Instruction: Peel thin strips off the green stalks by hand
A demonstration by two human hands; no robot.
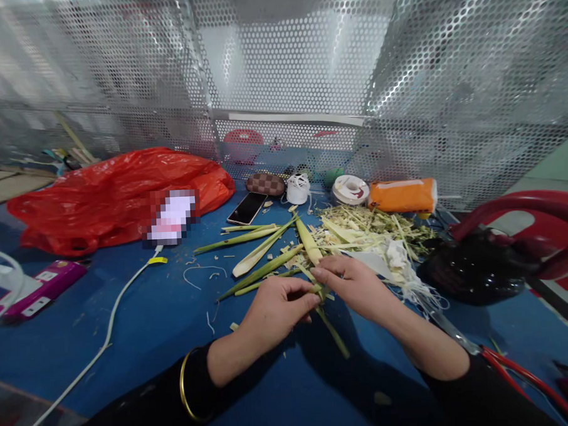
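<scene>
From where I stand, the bare left hand (pixel 276 306) and the bare right hand (pixel 350 282) nearly meet, each with thumb and fingertips pinched on a slender, yellow-green plant strip (pixel 335 335). The strip lies between them, ahead and to the right of the left wrist, ahead and to the left of the right one, so neither hand is clearly nearer. Its long axis slants: the loose tail runs back toward the person and a little rightward, over the blue desk (pixel 144 363), while the other end goes in under the fingers. Just beyond the right fingertips, a broad, pale yellow-green, tapering husk (pixel 307 237) points away, almost in line with the strip; whether the two are joined I can't tell, since the fingers cover the spot. To the left, long green pointed leaf pieces (pixel 263 273) fan out on a different slant. To the right sits a loose heap of shredded, straw-coloured plant scraps (pixel 373 225), with tangled white threads (pixel 426 295) nearer the right forearm.
</scene>
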